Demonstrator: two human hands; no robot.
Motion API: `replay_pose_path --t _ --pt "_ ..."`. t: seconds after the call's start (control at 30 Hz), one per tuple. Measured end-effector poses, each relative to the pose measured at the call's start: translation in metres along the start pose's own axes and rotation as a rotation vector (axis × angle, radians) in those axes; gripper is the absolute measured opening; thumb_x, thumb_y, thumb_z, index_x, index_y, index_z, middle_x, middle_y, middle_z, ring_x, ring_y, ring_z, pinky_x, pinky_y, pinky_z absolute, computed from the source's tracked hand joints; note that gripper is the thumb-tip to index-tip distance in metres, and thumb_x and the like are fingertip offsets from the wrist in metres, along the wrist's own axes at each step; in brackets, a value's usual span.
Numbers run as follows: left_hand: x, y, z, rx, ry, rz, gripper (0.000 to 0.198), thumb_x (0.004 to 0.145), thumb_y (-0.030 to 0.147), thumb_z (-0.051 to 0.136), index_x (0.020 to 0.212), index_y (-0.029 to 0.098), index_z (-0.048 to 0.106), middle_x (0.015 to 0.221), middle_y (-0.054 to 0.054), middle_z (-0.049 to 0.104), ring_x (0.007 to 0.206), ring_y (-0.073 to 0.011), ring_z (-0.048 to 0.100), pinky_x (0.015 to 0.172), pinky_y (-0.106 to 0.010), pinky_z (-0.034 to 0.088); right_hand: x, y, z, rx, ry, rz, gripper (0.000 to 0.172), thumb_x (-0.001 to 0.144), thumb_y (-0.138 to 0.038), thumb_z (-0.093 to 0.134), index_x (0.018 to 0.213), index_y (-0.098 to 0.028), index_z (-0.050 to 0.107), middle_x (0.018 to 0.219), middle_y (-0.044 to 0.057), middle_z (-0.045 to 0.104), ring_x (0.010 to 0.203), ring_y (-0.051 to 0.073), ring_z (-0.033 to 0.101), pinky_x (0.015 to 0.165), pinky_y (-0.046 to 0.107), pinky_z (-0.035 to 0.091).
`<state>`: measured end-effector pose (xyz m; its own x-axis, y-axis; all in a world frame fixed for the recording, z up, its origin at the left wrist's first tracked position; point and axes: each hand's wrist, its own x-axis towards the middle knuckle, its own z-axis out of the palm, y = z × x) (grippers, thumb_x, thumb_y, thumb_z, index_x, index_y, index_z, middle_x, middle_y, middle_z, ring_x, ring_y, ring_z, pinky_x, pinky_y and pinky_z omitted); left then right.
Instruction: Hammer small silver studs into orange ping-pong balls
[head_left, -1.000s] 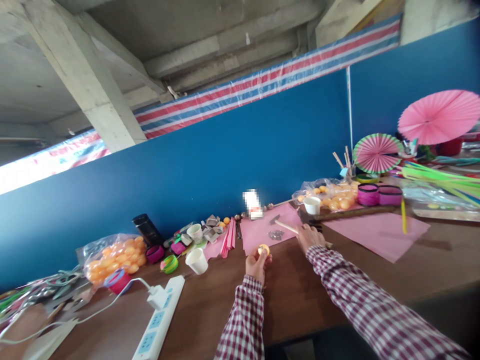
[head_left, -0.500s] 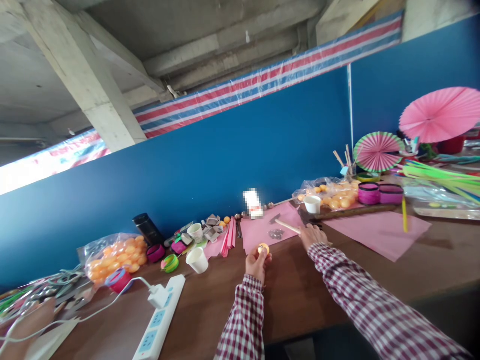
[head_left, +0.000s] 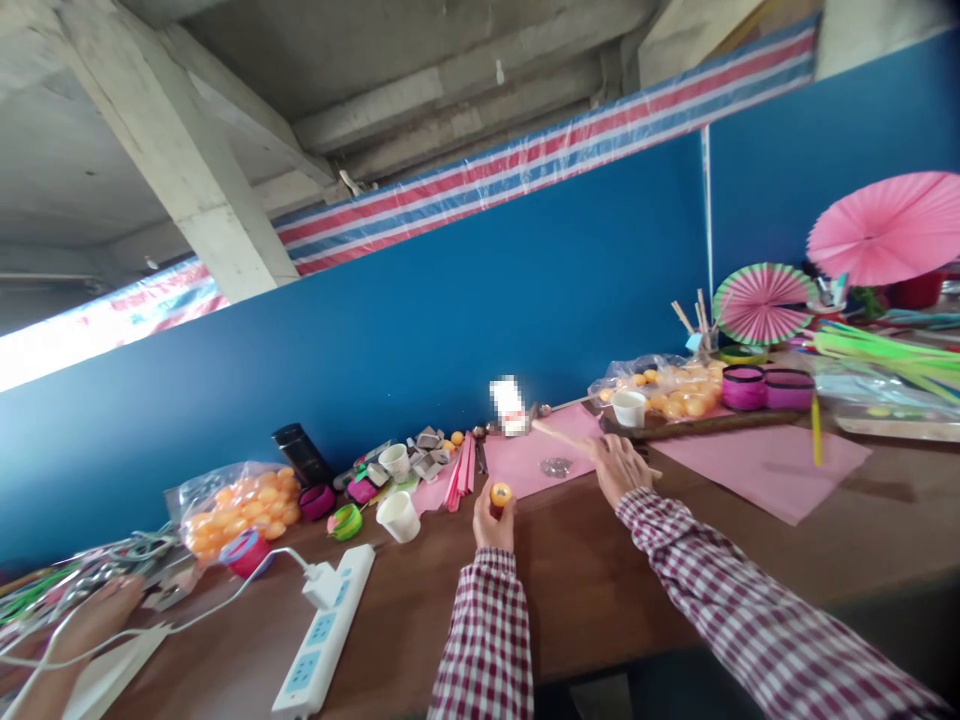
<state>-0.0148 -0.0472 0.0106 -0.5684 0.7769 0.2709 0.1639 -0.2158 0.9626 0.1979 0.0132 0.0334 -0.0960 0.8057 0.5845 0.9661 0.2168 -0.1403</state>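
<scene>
In the head view my left hand (head_left: 494, 527) is closed round a small orange ball (head_left: 501, 492), with dark marks on its top. It is just in front of a sheet of pink paper (head_left: 517, 465), above the brown table. My right hand (head_left: 621, 468) grips the wooden handle of a hammer (head_left: 564, 436), whose head is raised over the paper, near a pixelated white object (head_left: 508, 404). A small heap of shiny metal bits (head_left: 556, 467) lies on the paper between my hands.
A white power strip (head_left: 326, 630) and a paper cup (head_left: 398, 516) stand to the left. Bags of orange balls (head_left: 244, 512) lie on both sides. Another person's hand (head_left: 97, 615) is at lower left. A second pink sheet (head_left: 772, 465) and a yellow stick (head_left: 817, 432) are right.
My left hand has shifted slightly left and turned the ball, so its marked side faces up. The hammer head has lifted up and left from the paper with my right hand.
</scene>
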Motion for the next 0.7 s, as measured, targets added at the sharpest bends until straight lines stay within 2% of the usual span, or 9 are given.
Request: replay_pose_path --t 0.1,0.3,0.5,0.7 --pt "0.005 -0.007 -0.002 0.057 0.058 0.008 0.053 0.055 0.021 0.069 0.106 0.014 0.054 0.087 -0.007 0.061 0.060 -0.0112 0.059 0.056 -0.024 0.050 -0.004 -0.008 -0.003 0.056 0.105 -0.129 0.026 0.083 -0.020 0.034 0.105 -0.020 0.048 0.095 0.007 0.054 0.086 0.018 0.045 0.074 0.030 0.030" --pt "0.012 -0.015 -0.006 0.091 0.166 -0.019 0.042 0.055 0.021 0.068 0.095 0.011 0.058 0.077 -0.006 0.062 0.058 -0.0110 0.058 0.054 -0.023 0.049 -0.013 -0.024 -0.002 0.143 0.116 -0.352 0.023 0.083 -0.028 0.040 0.104 -0.022 0.050 0.085 0.003 0.058 0.075 0.016 0.048 0.071 0.028 0.028" --pt "0.013 -0.016 -0.009 0.090 0.169 -0.066 0.052 0.056 0.022 0.067 0.105 0.008 0.056 0.062 -0.003 0.060 0.045 -0.0098 0.055 0.048 -0.023 0.048 -0.015 -0.024 -0.001 0.156 0.145 -0.342 0.028 0.084 -0.030 0.039 0.109 -0.025 0.049 0.082 0.003 0.058 0.076 0.015 0.049 0.069 0.027 0.027" --pt "0.014 -0.020 -0.008 0.086 0.181 -0.049 0.048 0.057 0.019 0.066 0.103 0.010 0.057 0.072 -0.005 0.063 0.052 -0.0104 0.057 0.051 -0.022 0.049 -0.016 -0.025 0.000 0.148 0.147 -0.392 0.030 0.084 -0.032 0.039 0.112 -0.026 0.048 0.085 0.004 0.059 0.075 0.015 0.050 0.069 0.027 0.028"
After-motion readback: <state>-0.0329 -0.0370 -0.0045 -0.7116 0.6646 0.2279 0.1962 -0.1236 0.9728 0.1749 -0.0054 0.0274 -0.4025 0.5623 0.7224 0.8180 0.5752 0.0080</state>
